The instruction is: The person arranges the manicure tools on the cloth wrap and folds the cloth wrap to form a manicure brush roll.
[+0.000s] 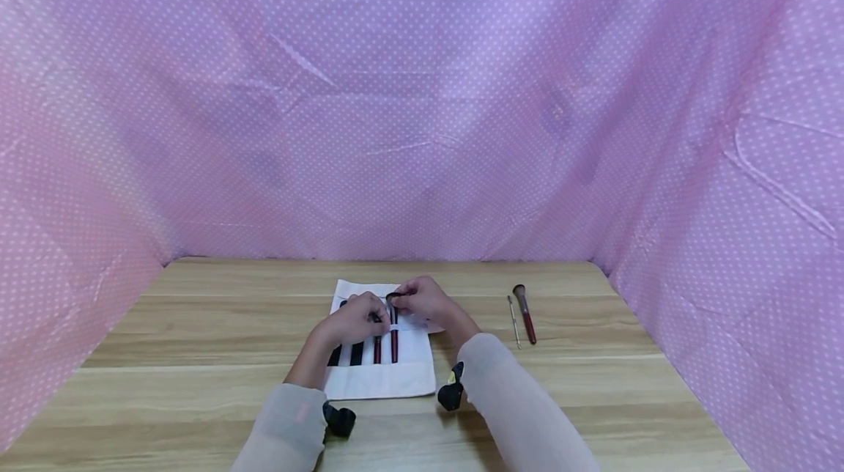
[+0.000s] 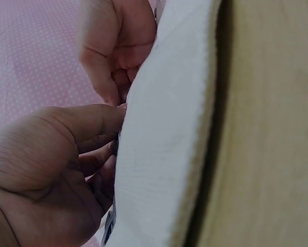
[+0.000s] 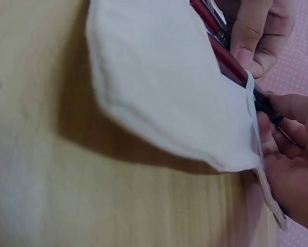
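Colours and patterns of the cloth case, the brushes and their setting.
The cloth case (image 1: 402, 382) and its narrow band (image 3: 250, 82) are plain white; against them stand two black strips (image 1: 357, 353) and two brush handles (image 1: 394, 347) of glossy dark red. The loose brush (image 1: 525, 314) repeats the dark red below a greyish-brown head, beside a silvery slim tool (image 1: 513, 322). The surface (image 1: 593, 384) is pale yellowish-brown with streaked wood grain; the curtain (image 1: 422, 186) is pink to lilac with small white dots. Sleeves (image 1: 514, 399) are plain pale grey-beige; the wrist cameras (image 1: 339, 419) are black.
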A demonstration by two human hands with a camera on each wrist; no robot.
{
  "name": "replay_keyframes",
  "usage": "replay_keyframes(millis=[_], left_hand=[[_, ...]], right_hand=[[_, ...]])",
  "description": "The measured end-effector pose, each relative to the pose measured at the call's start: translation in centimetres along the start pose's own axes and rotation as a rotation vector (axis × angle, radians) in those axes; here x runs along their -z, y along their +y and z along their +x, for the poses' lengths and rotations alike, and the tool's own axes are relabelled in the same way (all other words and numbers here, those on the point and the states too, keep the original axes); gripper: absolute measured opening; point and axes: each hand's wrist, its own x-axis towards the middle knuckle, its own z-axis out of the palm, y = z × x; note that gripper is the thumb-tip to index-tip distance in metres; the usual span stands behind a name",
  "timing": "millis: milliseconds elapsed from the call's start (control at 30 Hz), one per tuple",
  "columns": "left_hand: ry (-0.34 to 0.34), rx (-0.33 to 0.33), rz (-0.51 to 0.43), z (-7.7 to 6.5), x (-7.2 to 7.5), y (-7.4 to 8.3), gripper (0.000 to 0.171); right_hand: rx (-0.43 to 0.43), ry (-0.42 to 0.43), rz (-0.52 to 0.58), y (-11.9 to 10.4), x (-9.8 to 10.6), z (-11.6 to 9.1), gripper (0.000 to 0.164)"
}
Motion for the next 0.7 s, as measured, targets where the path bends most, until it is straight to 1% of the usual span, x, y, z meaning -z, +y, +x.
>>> replay_keyframes(millis=[133,300,433,533,700], left_hand=[[0.000,0.013,-0.010,0.1,0.0,0.0,0.021],[0.001,0.014,-0.016,0.1,0.1,0.1,0.020],[0.001,0.040,-0.031,0.2,0.2,0.0,0.020],[-0.006,0.039,-0.043,0.1,0.2,0.0,0.019],[-0.013,0.023,-0.056,0.1,0.1,0.0,0.018]], right_hand=[[0.003,-0.053,-0.072,-0.2,0.5,-0.1,0.009],[0.005,-0.088,-0.133,-0.4,0.8,-0.2,0.008],[0.004,-0.115,-0.131,-0.7,0.9,-0.4,0.009],[-0.008,-0.133,-0.124,-0.9,0.8,-0.8,0.010],[-0.022,-0.144,-0.143,-1.1,0.9,-1.0,0.009]])
